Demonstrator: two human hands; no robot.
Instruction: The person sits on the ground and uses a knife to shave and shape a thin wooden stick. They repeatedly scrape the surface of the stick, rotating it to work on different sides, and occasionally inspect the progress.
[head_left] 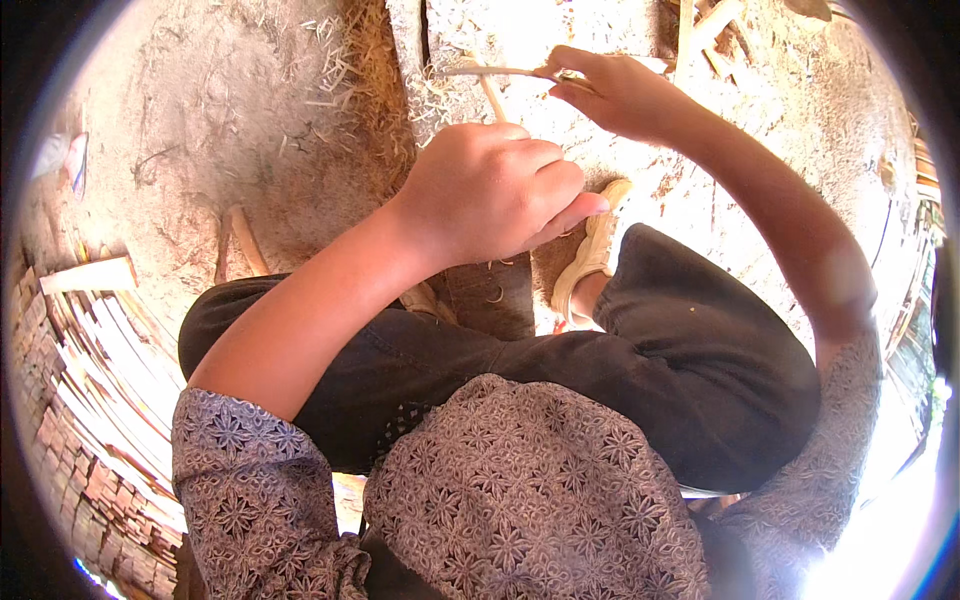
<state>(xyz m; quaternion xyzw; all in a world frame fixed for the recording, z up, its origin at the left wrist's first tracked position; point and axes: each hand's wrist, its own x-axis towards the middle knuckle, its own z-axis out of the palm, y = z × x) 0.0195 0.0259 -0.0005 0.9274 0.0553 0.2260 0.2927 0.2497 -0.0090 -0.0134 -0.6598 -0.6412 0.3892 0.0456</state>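
My left hand (505, 190) is closed around a thin pale wooden stick (492, 98), whose far end pokes out beyond the knuckles. The rest of the stick is hidden inside the fist. Farther out and to the right, my right hand (620, 95) grips a slim knife (500, 71) by its handle. Its narrow blade points left and crosses the stick near the tip; whether it presses into the wood I cannot tell.
Curled wood shavings (345, 70) lie on the dirt ground beyond my left hand. Stacked split wood strips (110, 370) fill the left side. Loose wooden pieces (712, 30) lie at the far right. My shoe (590, 245) rests below the hands.
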